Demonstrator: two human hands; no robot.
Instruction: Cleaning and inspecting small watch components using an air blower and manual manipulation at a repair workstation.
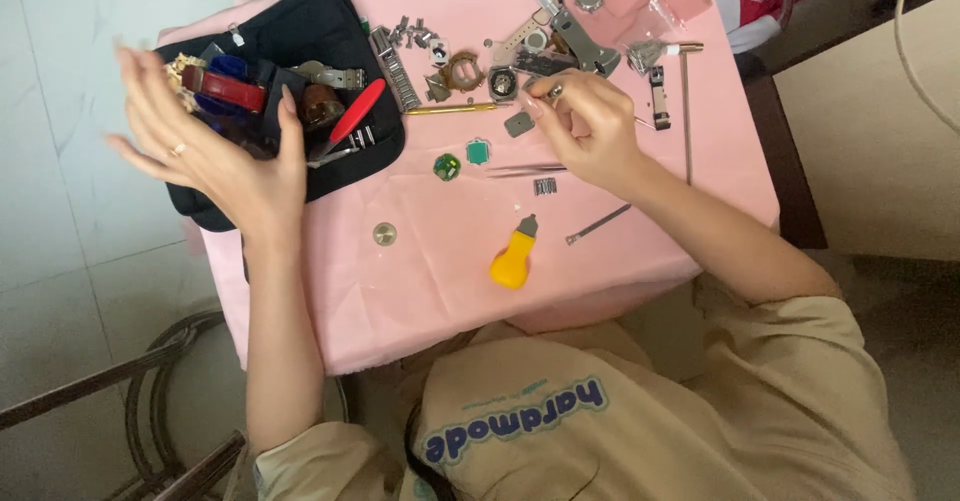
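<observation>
Small metal part (553, 91): pinched at the fingertips of your right hand (590, 131), raised just above the counter at about 1 o'clock, over the scatter of loose watch pieces.

Listed largest to smallest:
- Counter (430, 281), pink-covered: one.
- Black pouch (300, 31), open, at 10 o'clock: one, holding a red strap (225, 91) and a red-handled tool (355, 111).
- Left hand (215, 146), released, fingers spread, hovering over the pouch and grasping nothing.
- Long thin rod (687, 121), at 3 o'clock: one.
- Yellow-handled tool (510, 261), at 6 o'clock, near the counter's front edge: one.
- Gold-coloured stick (455, 109), near centre: one.
- Tweezers (525, 170), just below your right hand: one pair.
- Green pieces (447, 167), near centre: two.
- Round silver disc (384, 233), at 7 o'clock: one.

Risks, as judged:
- Your pinch on the part is light. A slip would likely drop it among similar grey pieces at 12 o'clock, where it would be hard to pick out.
- Your right forearm lies close to the tweezers. A sideways sweep could push them, or the yellow-handled tool, off the front edge.
- Your open left hand, lowered carelessly, could tip contents out of the pouch.
</observation>
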